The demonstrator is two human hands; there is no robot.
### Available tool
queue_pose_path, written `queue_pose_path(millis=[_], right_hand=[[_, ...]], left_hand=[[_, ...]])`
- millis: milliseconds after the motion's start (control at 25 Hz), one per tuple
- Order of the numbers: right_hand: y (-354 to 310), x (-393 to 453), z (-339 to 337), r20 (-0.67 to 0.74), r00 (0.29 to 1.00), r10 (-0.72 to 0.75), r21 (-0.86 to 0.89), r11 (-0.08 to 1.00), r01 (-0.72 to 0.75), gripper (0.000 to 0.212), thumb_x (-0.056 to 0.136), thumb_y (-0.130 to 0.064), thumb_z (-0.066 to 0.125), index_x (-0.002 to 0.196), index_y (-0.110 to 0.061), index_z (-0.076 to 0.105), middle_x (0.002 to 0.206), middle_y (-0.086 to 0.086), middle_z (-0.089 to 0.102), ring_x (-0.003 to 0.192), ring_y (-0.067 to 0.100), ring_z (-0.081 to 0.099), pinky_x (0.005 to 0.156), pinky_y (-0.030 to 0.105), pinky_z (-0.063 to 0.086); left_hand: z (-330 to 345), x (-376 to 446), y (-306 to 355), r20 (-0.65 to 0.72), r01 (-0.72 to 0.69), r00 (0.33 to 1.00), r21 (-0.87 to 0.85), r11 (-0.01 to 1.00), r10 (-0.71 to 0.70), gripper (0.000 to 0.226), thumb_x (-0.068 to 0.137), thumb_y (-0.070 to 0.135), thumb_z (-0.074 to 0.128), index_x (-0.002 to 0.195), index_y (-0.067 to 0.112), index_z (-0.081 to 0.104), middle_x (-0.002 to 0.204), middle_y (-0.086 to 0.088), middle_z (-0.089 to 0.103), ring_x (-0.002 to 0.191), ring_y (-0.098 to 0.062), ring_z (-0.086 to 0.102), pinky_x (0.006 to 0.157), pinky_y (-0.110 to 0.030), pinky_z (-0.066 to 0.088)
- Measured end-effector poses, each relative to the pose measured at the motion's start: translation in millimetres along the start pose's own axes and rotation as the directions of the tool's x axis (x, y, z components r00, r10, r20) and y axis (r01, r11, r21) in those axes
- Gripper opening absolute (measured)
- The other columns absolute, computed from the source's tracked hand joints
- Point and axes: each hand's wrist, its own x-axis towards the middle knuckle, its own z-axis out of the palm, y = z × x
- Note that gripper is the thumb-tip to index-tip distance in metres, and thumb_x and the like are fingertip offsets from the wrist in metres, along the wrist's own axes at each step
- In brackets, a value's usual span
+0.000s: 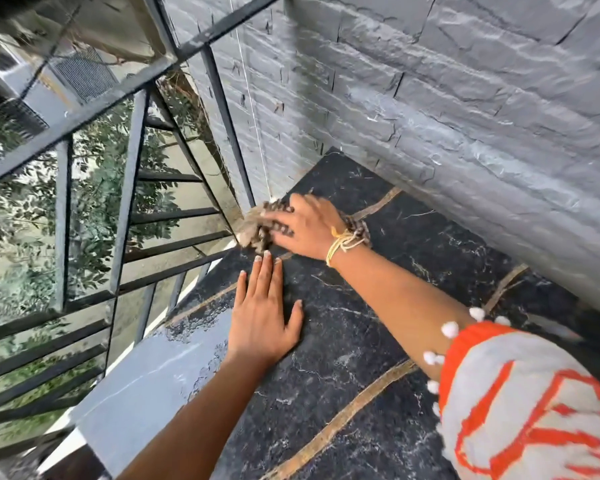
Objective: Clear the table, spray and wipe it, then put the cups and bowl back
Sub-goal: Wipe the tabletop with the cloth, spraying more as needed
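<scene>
Wall (465, 98): grey stone cladding, bounding the far and right sides of the corner.

Railing (129, 188): dark metal bars on the left, greenery beyond, blurred.

Table (343, 358): black marble-look top with tan joint lines, bare of any cups or bowl; its left margin shows a pale sheen that may be wet film or reflected sky, hard to say which.

Sleeve (534, 410): white and orange with pompom trim, right arm, cut off at the lower right.

Left hand (262, 317): flat on the table, fingers spread, holding nothing, seemingly a brace.

Right hand (302, 230): fingers spread and pressed down on the cloth; yellow thread at the wrist.

Cloth (257, 226): brown patterned rag, bunched at the far corner where table meets wall and railing; mostly hidden under the hand, blurred.

Step judged: wiping. Next move likely calls for drawing the cloth back out of the corner across the remaining surface. Spray bottle, cups and bowl are out of view.
</scene>
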Motion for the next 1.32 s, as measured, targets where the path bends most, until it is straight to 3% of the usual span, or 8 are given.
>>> queue_pose_path(millis=[120,200,400,560,880,1040,1120,1320], right_hand=[[54.7,23.1,-7.0,0.02,0.905,0.426,-0.062,0.903,-0.424,0.051,0.091,-0.059,0.038,0.135,-0.037,0.049,0.112,0.014,0.053,0.095,0.031,0.058,0.076,0.038,0.051],[77.7,36.2,-18.2,0.059,0.827,0.559,-0.092,0.828,-0.553,0.053,0.091,-0.06,0.035,0.138,-0.037,0.043,0.122,0.019,0.051,0.105,0.042,0.057,0.081,0.045,0.051],[83.7,61.5,-23.0,0.109,0.762,0.638,-0.05,0.769,-0.637,0.052,0.09,-0.059,0.034,0.135,-0.037,0.045,0.129,0.023,0.053,0.114,0.042,0.056,0.092,0.05,0.046],[96.8,61.7,-38.9,0.174,0.585,0.792,0.019,0.591,-0.806,0.066,0.091,-0.059,0.037,0.134,-0.011,0.052,0.141,0.019,0.049,0.128,0.038,0.049,0.099,0.046,0.043],[108.3,-34.1,-32.1,0.016,0.525,0.851,-0.057,0.525,-0.849,0.065,0.09,-0.062,0.031,0.104,-0.01,0.068,0.104,0.017,0.068,0.098,0.036,0.065,0.078,0.041,0.049],[111.1,-101.1,-32.2,-0.069,0.433,0.899,-0.066,0.429,-0.901,0.064,0.091,-0.06,0.03,0.116,-0.011,0.062,0.109,0.022,0.064,0.097,0.039,0.064,0.078,0.042,0.049],[95.3,-122.9,-29.3,-0.077,0.44,0.895,-0.09,0.433,-0.897,0.061,0.092,-0.06,0.031,0.131,-0.018,0.051,0.116,0.024,0.056,0.097,0.04,0.062,0.076,0.042,0.048],[-1.2,-149.2,-13.6,-0.073,0.714,0.696,-0.162,0.698,-0.697,0.056,0.09,-0.06,0.03,0.133,-0.03,0.05,0.099,0.016,0.055,0.071,0.029,0.059,0.056,0.029,0.042]], left_hand=[[1.0,-0.4,-1.2,0.006,-0.004,1.0,-0.002,1.0,0.004,0.078,0.09,0.056,0.021,0.154,0.013,0.005,0.162,-0.004,-0.003,0.149,-0.018,-0.007,0.122,-0.039,-0.003],[2.6,0.6,-2.3,-0.003,0.001,1.0,-0.014,1.0,-0.001,0.078,0.09,0.056,0.021,0.154,0.014,0.005,0.162,-0.003,-0.003,0.149,-0.017,-0.007,0.122,-0.04,-0.001],[3.1,-1.4,-2.5,-0.005,0.001,1.0,-0.019,1.0,-0.002,0.077,0.09,0.057,0.021,0.154,0.016,0.005,0.162,-0.001,-0.002,0.149,-0.015,-0.007,0.122,-0.041,0.001],[1.6,0.5,-1.9,-0.01,0.006,1.0,-0.03,1.0,-0.006,0.077,0.09,0.056,0.023,0.154,0.016,0.007,0.162,-0.001,-0.001,0.149,-0.014,-0.006,0.122,-0.04,0.001],[4.5,0.4,-4.9,-0.032,0.008,0.999,-0.048,0.999,-0.009,0.075,0.089,0.054,0.028,0.152,0.013,0.019,0.161,-0.004,0.011,0.15,-0.018,0.005,0.122,-0.041,0.007],[5.3,1.1,-5.3,-0.049,0.008,0.999,-0.045,0.999,-0.01,0.075,0.089,0.054,0.027,0.151,0.012,0.021,0.161,-0.007,0.014,0.149,-0.02,0.008,0.122,-0.042,0.008],[7.4,-0.3,-3.6,-0.049,0.0,0.999,-0.023,1.0,-0.001,0.075,0.089,0.053,0.028,0.151,0.011,0.02,0.161,-0.008,0.013,0.149,-0.021,0.008,0.122,-0.042,0.008],[2.5,-2.6,-4.9,-0.005,0.008,1.0,-0.079,0.997,-0.008,0.072,0.088,0.051,0.032,0.151,0.017,0.022,0.16,-0.004,0.018,0.149,-0.022,0.013,0.122,-0.042,0.01]])
